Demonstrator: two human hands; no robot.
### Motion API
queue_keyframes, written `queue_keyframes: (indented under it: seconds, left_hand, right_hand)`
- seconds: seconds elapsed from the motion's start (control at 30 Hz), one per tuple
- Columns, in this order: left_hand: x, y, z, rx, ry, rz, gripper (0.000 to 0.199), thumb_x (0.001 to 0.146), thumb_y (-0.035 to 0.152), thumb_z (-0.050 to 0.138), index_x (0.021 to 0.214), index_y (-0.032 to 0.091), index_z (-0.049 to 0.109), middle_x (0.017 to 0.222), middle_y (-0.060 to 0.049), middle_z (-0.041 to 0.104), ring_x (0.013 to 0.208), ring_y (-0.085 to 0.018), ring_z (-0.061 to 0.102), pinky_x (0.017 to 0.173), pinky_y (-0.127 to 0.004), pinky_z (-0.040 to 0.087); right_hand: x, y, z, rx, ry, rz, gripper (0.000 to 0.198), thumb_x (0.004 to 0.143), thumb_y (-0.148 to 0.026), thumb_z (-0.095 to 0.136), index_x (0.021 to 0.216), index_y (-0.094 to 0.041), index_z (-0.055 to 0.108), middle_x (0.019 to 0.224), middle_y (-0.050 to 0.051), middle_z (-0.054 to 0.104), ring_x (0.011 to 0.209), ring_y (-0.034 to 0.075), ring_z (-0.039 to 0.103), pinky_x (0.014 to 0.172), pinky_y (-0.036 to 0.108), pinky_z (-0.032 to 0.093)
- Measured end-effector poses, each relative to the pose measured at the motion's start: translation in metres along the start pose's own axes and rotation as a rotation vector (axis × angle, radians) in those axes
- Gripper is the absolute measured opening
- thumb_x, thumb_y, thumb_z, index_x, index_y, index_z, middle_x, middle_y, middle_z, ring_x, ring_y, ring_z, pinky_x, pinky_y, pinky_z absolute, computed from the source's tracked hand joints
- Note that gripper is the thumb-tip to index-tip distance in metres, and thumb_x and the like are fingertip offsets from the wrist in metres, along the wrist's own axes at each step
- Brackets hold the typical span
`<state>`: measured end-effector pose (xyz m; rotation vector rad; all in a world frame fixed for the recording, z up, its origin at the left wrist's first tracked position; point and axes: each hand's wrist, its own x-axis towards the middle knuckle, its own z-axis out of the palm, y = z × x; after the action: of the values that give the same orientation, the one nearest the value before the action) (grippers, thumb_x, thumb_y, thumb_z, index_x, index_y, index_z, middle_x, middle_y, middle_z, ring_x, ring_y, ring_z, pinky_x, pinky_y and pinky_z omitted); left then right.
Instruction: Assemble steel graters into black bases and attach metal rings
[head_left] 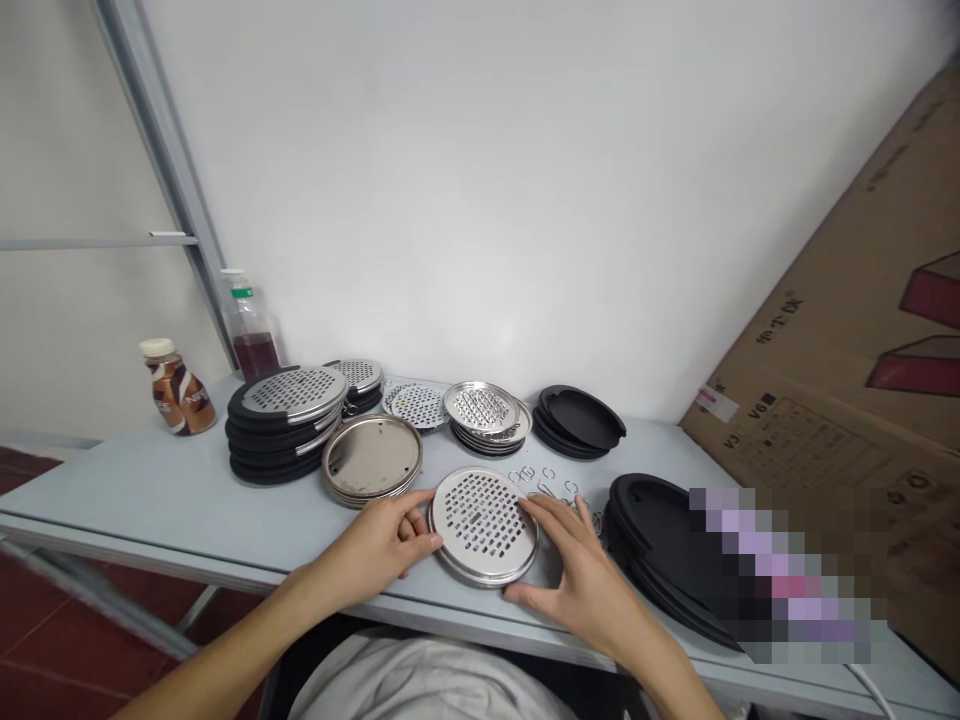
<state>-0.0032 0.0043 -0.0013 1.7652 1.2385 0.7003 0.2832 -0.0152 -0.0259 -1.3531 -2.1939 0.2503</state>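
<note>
A round metal disc with rows of slots (484, 570) lies stacked on a similar rim near the table's front edge, between my two hands. My left hand (386, 545) holds its left rim, the index finger and thumb against the edge and the other fingers curled. Across from it, my right hand (574, 565) spans the right rim, fingertips on the upper edge and thumb at the lower edge. Small wire rings (547, 485) lie scattered just behind the right hand. Close by the left hand is a stack of plain shiny metal discs (375, 455).
Black-rimmed slotted discs (274, 435) are piled at left, beside a brown bottle (180, 390) and a clear bottle of dark red liquid (255, 350). Perforated discs (484, 410) and black round bases (581, 415) stand behind. More black bases (667, 545) and a large carton (825, 400) occupy the right.
</note>
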Motion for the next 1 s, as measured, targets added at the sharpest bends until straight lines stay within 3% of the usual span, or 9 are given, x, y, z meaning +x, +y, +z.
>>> queue_keyframes:
  seconds: [0.1, 0.2, 0.3, 0.43, 0.7, 1.0]
  left_hand:
    - [-0.004, 0.002, -0.002, 0.166, 0.091, 0.102, 0.051, 0.084, 0.04, 0.067, 0.131, 0.021, 0.06, 0.079, -0.001, 0.064, 0.066, -0.015, 0.059, 0.063, -0.025, 0.049]
    - [-0.012, 0.005, -0.002, 0.361, 0.171, 0.219, 0.054, 0.085, 0.043, 0.068, 0.135, 0.026, 0.056, 0.097, -0.005, 0.065, 0.081, -0.021, 0.062, 0.079, -0.032, 0.052]
    - [-0.017, 0.005, 0.001, 0.483, 0.164, 0.259, 0.065, 0.081, 0.046, 0.072, 0.141, 0.029, 0.05, 0.121, -0.011, 0.061, 0.11, -0.03, 0.06, 0.097, -0.043, 0.048]
    - [-0.013, -0.002, 0.007, 0.511, 0.101, 0.242, 0.084, 0.072, 0.052, 0.078, 0.146, 0.03, 0.044, 0.15, -0.014, 0.042, 0.135, -0.037, 0.043, 0.109, -0.052, 0.039]
    - [-0.003, -0.006, 0.01, 0.484, 0.05, 0.282, 0.087, 0.067, 0.048, 0.083, 0.144, 0.032, 0.046, 0.154, -0.011, 0.038, 0.14, -0.036, 0.037, 0.114, -0.053, 0.033]
    - [-0.004, -0.006, 0.007, 0.514, -0.006, 0.253, 0.081, 0.079, 0.058, 0.069, 0.148, 0.029, 0.041, 0.16, -0.012, 0.027, 0.145, -0.036, 0.027, 0.115, -0.054, 0.029]
  right_hand:
    - [0.0, 0.001, -0.001, -0.009, -0.018, 0.0, 0.085, 0.067, -0.057, 0.078, 0.14, -0.022, 0.049, 0.142, 0.015, 0.052, 0.136, 0.035, 0.043, 0.119, 0.062, 0.01]
    - [0.0, 0.001, 0.0, -0.017, -0.036, 0.008, 0.086, 0.069, -0.059, 0.076, 0.14, -0.022, 0.049, 0.144, 0.016, 0.05, 0.138, 0.034, 0.041, 0.119, 0.062, 0.011]
    - [0.0, 0.002, 0.001, -0.019, -0.036, 0.011, 0.082, 0.071, -0.059, 0.074, 0.14, -0.022, 0.05, 0.145, 0.016, 0.049, 0.138, 0.035, 0.04, 0.118, 0.063, 0.012]
    - [0.001, 0.002, 0.001, -0.011, -0.015, 0.001, 0.079, 0.07, -0.057, 0.076, 0.138, -0.024, 0.054, 0.144, 0.016, 0.052, 0.136, 0.035, 0.043, 0.117, 0.065, 0.014]
    - [0.001, 0.003, 0.002, -0.015, -0.001, -0.007, 0.077, 0.068, -0.056, 0.078, 0.134, -0.023, 0.057, 0.142, 0.016, 0.053, 0.135, 0.035, 0.045, 0.118, 0.063, 0.013]
    - [0.002, 0.0, -0.001, -0.01, -0.016, 0.006, 0.077, 0.069, -0.061, 0.075, 0.135, -0.024, 0.056, 0.144, 0.016, 0.051, 0.137, 0.035, 0.042, 0.118, 0.064, 0.013]
